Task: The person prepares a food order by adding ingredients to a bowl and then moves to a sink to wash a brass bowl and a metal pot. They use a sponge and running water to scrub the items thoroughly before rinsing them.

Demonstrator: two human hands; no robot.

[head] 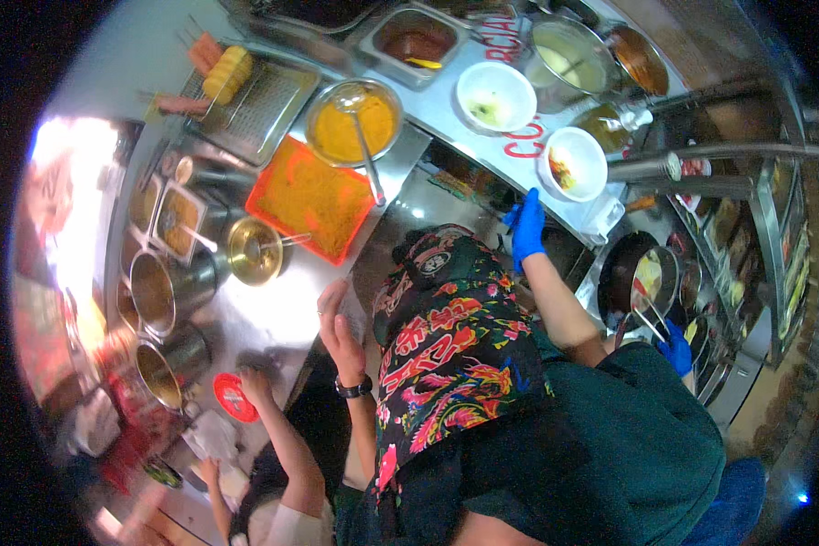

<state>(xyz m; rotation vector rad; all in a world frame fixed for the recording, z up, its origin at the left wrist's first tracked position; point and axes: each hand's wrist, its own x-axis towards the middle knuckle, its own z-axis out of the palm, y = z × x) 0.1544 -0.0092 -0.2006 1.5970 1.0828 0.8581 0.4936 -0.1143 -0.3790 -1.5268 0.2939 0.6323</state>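
My left hand [341, 334], bare and with a watch at the wrist, is raised beside the steel counter edge with fingers apart and nothing in it. Nearest to it are a red tray [307, 198] of orange crumbs or powder and a small steel pan [254, 263]. My right hand [527, 232], in a blue glove, reaches to the front of the far counter, just below a white bowl [590, 181] with red sauce inside; nothing shows in its grasp. Another white bowl [515, 112] holds something green. My floral black apron [443, 341] fills the middle.
Orange batter and a ladle [365, 147] sit in a steel bowl [310, 130]. Food on skewers [226, 75] lies across a rack tray [256, 112]. At right, another blue glove [676, 348], seemingly a co-worker's, grips tongs over a wok [611, 273]. Another person's hand [256, 385] touches a red disc [228, 399].
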